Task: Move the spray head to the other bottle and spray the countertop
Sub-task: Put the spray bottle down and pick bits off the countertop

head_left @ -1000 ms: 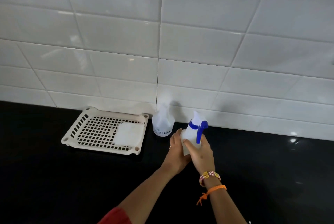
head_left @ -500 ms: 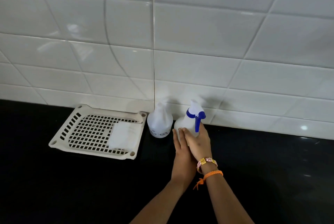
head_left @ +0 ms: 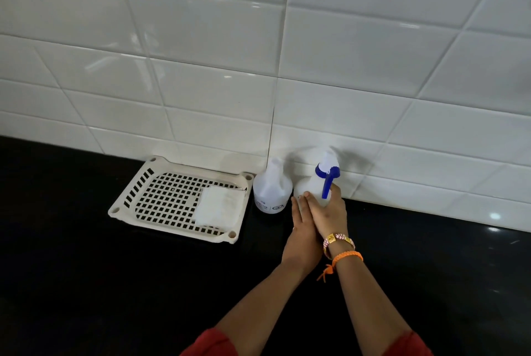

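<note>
Both forearms reach forward from the bottom edge, each with a red sleeve at the elbow. The left hand [head_left: 301,229] lies with straight fingers pointing forward, partly under the right one. The right hand [head_left: 327,212] is above it, fingers curled forward. The right wrist carries a beaded bracelet [head_left: 339,240] and an orange thread band [head_left: 346,258].
</note>
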Tool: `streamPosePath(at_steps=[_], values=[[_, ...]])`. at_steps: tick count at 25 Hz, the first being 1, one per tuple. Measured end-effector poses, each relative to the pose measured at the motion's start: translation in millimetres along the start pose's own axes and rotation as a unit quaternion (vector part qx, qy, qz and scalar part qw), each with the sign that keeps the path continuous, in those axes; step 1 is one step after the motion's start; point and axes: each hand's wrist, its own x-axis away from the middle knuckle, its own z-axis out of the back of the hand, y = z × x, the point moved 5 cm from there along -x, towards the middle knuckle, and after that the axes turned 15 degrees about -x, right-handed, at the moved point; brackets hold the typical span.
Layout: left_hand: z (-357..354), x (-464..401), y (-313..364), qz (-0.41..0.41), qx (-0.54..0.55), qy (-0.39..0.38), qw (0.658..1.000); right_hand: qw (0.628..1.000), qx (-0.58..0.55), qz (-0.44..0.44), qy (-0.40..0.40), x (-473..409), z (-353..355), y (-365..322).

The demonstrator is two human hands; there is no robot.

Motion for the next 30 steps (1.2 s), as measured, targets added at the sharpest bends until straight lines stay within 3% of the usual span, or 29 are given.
streamPosePath(at_steps=[3,6,8,10,12,13,15,18,21,26,30], values=[[11.5,33.3,-14.8,-0.065,0.061,-0.03,0.996,0.995,-0.073,-0.048,0.055,23.1,-0.2,-6.8],[41.1,69.9,-61.1,-0.046,0.119,0.052,0.991,0.951,-0.218,-0.117,0.186,85.2,-15.8,1.8],[72.5,86.5,-97.3,0.007,0.158,0.131,0.979,0.96,-0.233,-0.112,0.107,123.3,-52.8,-2.0],[99.7,93.9,-128.6,0.052,0.174,0.171,0.968,0.986,-0.161,-0.017,-0.031,140.6,-92.4,-21.1],[123.0,94.8,-152.5,0.079,0.161,0.196,0.964,0.986,0.015,0.112,-0.121,134.0,-128.4,-44.5],[133.1,93.1,-162.2,0.089,0.126,0.212,0.965,0.968,0.119,0.166,-0.15,126.0,-145.5,-51.8],[151.0,83.2,-183.3,0.109,-0.047,0.229,0.966,0.914,0.292,0.201,-0.196,104.8,-178.6,-54.3],[150.7,53.3,-209.8,0.132,-0.286,0.076,0.946,0.862,0.408,0.16,-0.255,84.0,-208.9,-42.8],[135.6,33.6,-218.1,0.113,-0.358,-0.038,0.926,0.848,0.431,0.169,-0.257,78.4,-216.1,-35.1],[122.4,27.1,-221.8,0.113,-0.35,-0.049,0.929,0.846,0.426,0.226,-0.228,79.4,-215.9,-30.4],[122.6,28.8,-219.9,0.111,-0.345,-0.043,0.931,0.863,0.401,0.216,-0.217,76.2,-210.8,-27.8]])
